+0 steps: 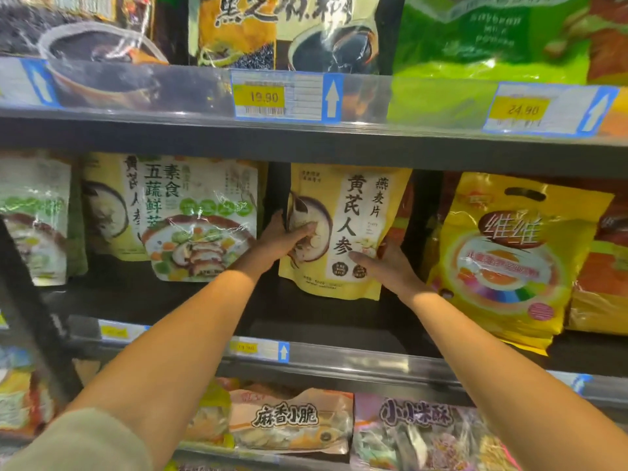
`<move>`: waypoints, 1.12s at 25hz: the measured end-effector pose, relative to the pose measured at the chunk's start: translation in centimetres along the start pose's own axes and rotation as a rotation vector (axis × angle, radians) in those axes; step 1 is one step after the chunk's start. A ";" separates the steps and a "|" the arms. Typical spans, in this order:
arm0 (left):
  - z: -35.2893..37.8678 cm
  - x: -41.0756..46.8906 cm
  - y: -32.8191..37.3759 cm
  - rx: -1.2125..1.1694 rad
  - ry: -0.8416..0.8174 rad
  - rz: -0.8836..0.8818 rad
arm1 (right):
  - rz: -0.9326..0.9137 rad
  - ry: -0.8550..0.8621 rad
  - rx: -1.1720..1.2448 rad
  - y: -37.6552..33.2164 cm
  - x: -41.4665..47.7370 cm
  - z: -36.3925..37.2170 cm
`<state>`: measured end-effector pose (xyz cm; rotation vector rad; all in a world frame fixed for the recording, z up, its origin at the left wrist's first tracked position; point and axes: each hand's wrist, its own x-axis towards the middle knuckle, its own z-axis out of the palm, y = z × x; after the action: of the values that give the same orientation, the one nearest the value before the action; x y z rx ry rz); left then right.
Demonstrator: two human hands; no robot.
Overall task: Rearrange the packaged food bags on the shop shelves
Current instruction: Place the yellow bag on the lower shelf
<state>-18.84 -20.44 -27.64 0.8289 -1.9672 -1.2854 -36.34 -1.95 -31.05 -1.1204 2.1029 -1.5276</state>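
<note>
Grip: the left hand clasps the left edge of the yellow bag, thumb across its front; the right hand clasps the lower right edge, thumb on the front, other fingers behind.
Bag's place: it stands upright on the middle shelf, set back from the front lip, in a gap between the vegetable bag on its left and the bright yellow bag on its right, apart from both.
Handling: it looks like a soft stand-up pouch of loose contents, light to moderate in weight. The glossy film is probably slippery and would crease under a hard pinch, so holding both side edges low down, as now, seems the safest hold.
Hidden: the fingers behind the bag, whatever stands behind it, and the bag's base seam in shadow.
Hard to read: the shelf price tags are partly blurred, and the bags on the lowest shelf are cut off.
</note>
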 end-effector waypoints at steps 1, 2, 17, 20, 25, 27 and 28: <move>0.1 0.4 -0.6 -0.019 -0.012 -0.018 | 0.004 -0.014 0.016 0.1 0.1 0.3; 0.2 0.4 -0.9 -0.034 -0.015 -0.038 | 0.011 -0.033 0.014 0.0 0.0 0.5; -3.7 -9.5 3.7 0.104 -0.040 -0.096 | 0.099 -0.048 0.028 -5.6 -8.3 -0.9; -5.1 -13.4 5.9 -0.056 -0.011 -0.104 | 0.099 -0.033 0.121 -8.8 -12.3 -1.9; -6.1 -21.8 8.3 -0.267 -0.023 -0.213 | 0.155 -0.082 0.133 -11.2 -19.5 -2.8; -6.4 -25.4 8.5 -0.393 -0.072 -0.268 | 0.162 -0.119 0.160 -10.6 -22.9 -3.0; -6.6 -27.0 8.1 -0.481 -0.100 -0.313 | 0.160 -0.135 0.169 -10.2 -24.8 -3.0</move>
<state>1.14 -0.16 -22.61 0.8569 -1.5321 -1.9162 -18.10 17.08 -25.32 -0.9441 1.8875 -1.4801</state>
